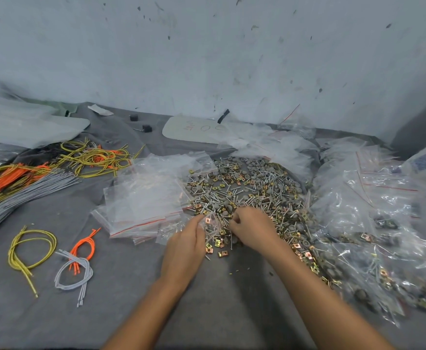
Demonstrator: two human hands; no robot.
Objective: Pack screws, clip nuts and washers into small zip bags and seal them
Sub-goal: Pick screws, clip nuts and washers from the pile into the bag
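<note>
Now my left hand (185, 245) pinches a small clear zip bag (210, 224) at the near edge of the hardware pile (247, 195); my right hand (253, 229), fingers closed, picks there among silver screws. Bare grey counter (136, 299) lies nearer me.

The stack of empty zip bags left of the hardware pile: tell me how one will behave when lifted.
The empty zip bags look like thin clear film, so one is probably very light and floppy. They lie overlapped and glossy, so several may slide or cling together. The pile of screws, clip nuts and washers touches their edge and may snag.
</note>
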